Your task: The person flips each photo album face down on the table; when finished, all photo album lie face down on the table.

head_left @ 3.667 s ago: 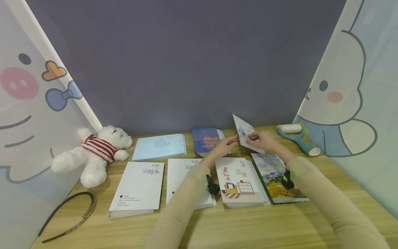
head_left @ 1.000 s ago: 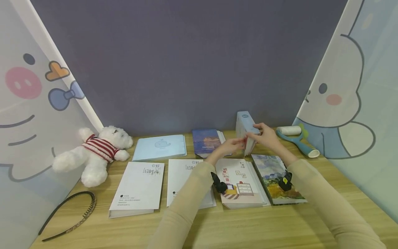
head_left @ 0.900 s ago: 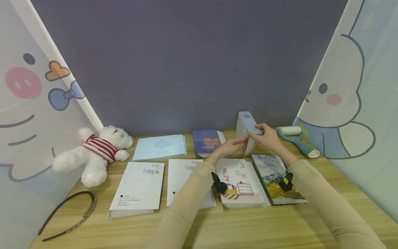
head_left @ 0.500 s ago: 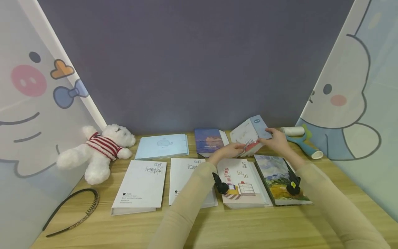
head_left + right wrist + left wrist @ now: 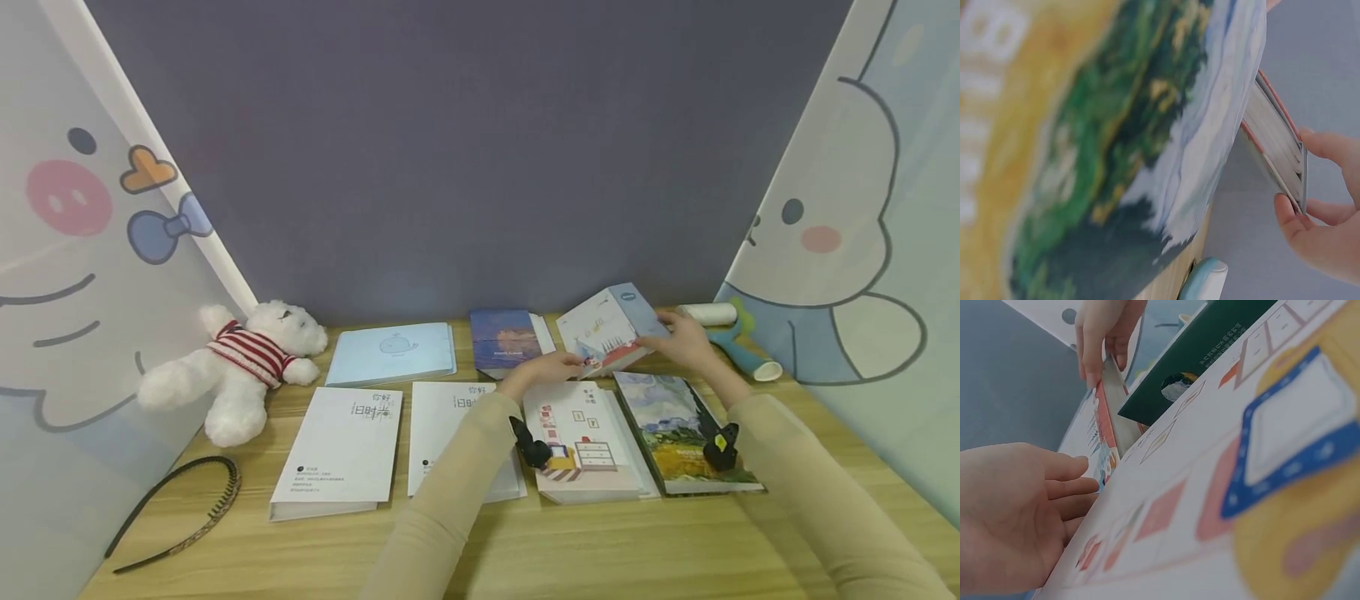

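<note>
A thick photo album (image 5: pixel 600 327), white with a winter drawing and a pale blue spine, lies tilted at the back right, its far side raised. My right hand (image 5: pixel 688 343) pinches its spine-side lower corner; in the right wrist view the thumb and fingers (image 5: pixel 1294 228) sit on opposite covers. At the near left corner is my left hand (image 5: pixel 551 368), its fingers loosely extended at the album's edge in the left wrist view. Below the hands lie an album with a room drawing (image 5: pixel 577 442) and one with a painted landscape (image 5: pixel 675 433).
Two white albums (image 5: pixel 337 446) (image 5: pixel 442 425), a pale blue whale album (image 5: pixel 392 352) and a purple-blue album (image 5: pixel 506 337) lie on the wooden table (image 5: pixel 315 558). A plush bear (image 5: pixel 240 367) and headband (image 5: pixel 225 500) are left; a lint roller (image 5: pixel 742 354) lies right. A grey panel (image 5: pixel 465 167) stands behind.
The album went from upright, spine toward me, to leaning back with its front cover showing. My right hand moved right and still grips it; my left hand's fingers loosened at its lower corner.
</note>
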`<action>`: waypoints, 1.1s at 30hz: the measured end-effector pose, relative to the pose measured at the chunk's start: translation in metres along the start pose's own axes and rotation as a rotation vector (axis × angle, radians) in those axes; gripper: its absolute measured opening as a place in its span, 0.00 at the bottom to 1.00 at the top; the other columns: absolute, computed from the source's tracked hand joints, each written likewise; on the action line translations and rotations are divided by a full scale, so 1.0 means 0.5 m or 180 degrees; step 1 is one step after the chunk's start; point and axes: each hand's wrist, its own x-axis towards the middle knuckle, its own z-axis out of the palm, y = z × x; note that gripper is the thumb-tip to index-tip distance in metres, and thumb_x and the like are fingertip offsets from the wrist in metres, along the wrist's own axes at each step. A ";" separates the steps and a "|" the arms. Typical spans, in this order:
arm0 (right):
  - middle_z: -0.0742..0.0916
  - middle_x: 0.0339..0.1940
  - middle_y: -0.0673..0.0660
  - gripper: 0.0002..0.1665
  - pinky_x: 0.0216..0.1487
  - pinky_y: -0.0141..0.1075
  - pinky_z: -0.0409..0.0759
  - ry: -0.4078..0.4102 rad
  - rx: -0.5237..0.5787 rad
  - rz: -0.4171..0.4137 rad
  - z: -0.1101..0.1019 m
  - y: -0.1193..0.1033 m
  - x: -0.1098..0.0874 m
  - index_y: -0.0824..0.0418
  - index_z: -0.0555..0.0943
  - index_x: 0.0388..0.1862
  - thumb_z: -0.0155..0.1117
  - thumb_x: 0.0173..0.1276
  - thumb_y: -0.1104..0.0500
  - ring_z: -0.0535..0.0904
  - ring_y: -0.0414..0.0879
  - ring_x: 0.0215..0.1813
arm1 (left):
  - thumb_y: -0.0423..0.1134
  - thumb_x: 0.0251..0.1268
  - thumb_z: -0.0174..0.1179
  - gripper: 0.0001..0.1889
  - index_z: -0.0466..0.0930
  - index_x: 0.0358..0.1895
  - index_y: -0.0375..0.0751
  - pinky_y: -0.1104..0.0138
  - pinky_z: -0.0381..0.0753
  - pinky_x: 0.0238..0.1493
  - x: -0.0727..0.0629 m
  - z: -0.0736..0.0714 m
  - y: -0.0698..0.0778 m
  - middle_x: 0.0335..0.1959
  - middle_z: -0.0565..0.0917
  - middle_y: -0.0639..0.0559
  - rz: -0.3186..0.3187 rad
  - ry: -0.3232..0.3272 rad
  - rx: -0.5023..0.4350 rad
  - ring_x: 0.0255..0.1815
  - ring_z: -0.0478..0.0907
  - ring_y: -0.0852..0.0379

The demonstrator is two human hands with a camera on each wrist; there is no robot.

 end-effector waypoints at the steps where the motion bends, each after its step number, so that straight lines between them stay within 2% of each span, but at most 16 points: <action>1: 0.69 0.59 0.81 0.44 0.50 0.59 0.73 -0.0022 -0.0004 0.0005 -0.002 0.002 -0.001 0.80 0.60 0.65 0.63 0.64 0.50 0.70 0.72 0.55 | 0.42 0.77 0.39 0.24 0.58 0.72 0.41 0.62 0.65 0.68 0.001 0.001 -0.001 0.71 0.62 0.46 0.0000 0.0005 -0.0010 0.71 0.60 0.50; 5: 0.73 0.57 0.80 0.43 0.48 0.57 0.75 -0.0131 -0.0016 0.0056 -0.006 0.008 -0.004 0.80 0.63 0.64 0.62 0.65 0.48 0.73 0.70 0.52 | 0.42 0.77 0.39 0.24 0.58 0.71 0.40 0.62 0.65 0.68 0.003 0.002 -0.002 0.71 0.63 0.46 0.0009 0.0013 -0.0003 0.71 0.61 0.50; 9: 0.71 0.59 0.81 0.44 0.52 0.59 0.73 -0.0276 -0.0122 0.0150 -0.007 0.015 -0.008 0.80 0.63 0.64 0.60 0.66 0.45 0.69 0.73 0.57 | 0.42 0.77 0.40 0.24 0.59 0.71 0.39 0.62 0.66 0.67 0.007 0.004 -0.003 0.71 0.64 0.45 0.0018 0.0012 0.0030 0.70 0.62 0.50; 14: 0.70 0.60 0.81 0.42 0.52 0.58 0.74 -0.0455 -0.0148 0.0203 -0.007 0.023 -0.012 0.80 0.64 0.63 0.58 0.68 0.45 0.69 0.73 0.57 | 0.42 0.77 0.40 0.24 0.59 0.71 0.38 0.62 0.65 0.68 0.007 0.006 -0.001 0.71 0.63 0.45 -0.0010 -0.0020 0.0054 0.70 0.61 0.50; 17: 0.70 0.59 0.82 0.40 0.53 0.59 0.73 -0.0474 -0.0158 0.0144 -0.004 0.025 -0.013 0.82 0.64 0.62 0.57 0.68 0.47 0.68 0.74 0.59 | 0.43 0.77 0.40 0.24 0.59 0.71 0.39 0.62 0.65 0.68 0.007 0.007 0.000 0.71 0.64 0.46 -0.0049 -0.0024 0.0047 0.70 0.62 0.50; 23: 0.74 0.55 0.80 0.33 0.52 0.59 0.73 -0.0373 -0.0298 -0.0041 0.013 0.033 -0.004 0.82 0.69 0.57 0.56 0.69 0.52 0.70 0.73 0.56 | 0.44 0.77 0.40 0.23 0.61 0.70 0.42 0.63 0.67 0.67 0.006 0.006 0.001 0.70 0.65 0.46 -0.0021 -0.0001 0.0082 0.69 0.64 0.50; 27: 0.74 0.56 0.80 0.32 0.53 0.60 0.72 -0.0371 -0.0318 -0.0040 0.020 0.038 0.000 0.81 0.69 0.58 0.55 0.70 0.53 0.69 0.73 0.57 | 0.45 0.76 0.41 0.23 0.62 0.70 0.44 0.62 0.66 0.67 0.003 0.006 0.003 0.70 0.65 0.47 -0.0029 -0.0037 0.0085 0.70 0.63 0.51; 30: 0.73 0.56 0.81 0.31 0.52 0.60 0.73 -0.0399 -0.0329 -0.0005 0.019 0.041 -0.001 0.80 0.70 0.58 0.55 0.70 0.53 0.70 0.74 0.56 | 0.46 0.76 0.41 0.24 0.62 0.70 0.44 0.62 0.65 0.68 0.002 0.006 0.004 0.70 0.65 0.47 -0.0020 -0.0070 0.0072 0.70 0.62 0.51; 33: 0.74 0.55 0.81 0.30 0.50 0.58 0.75 -0.0537 -0.0363 -0.0022 0.017 0.046 -0.005 0.80 0.70 0.58 0.54 0.70 0.54 0.71 0.73 0.55 | 0.46 0.76 0.41 0.24 0.61 0.70 0.44 0.61 0.64 0.68 0.004 0.007 0.004 0.71 0.64 0.47 0.0022 -0.0063 0.0063 0.71 0.61 0.51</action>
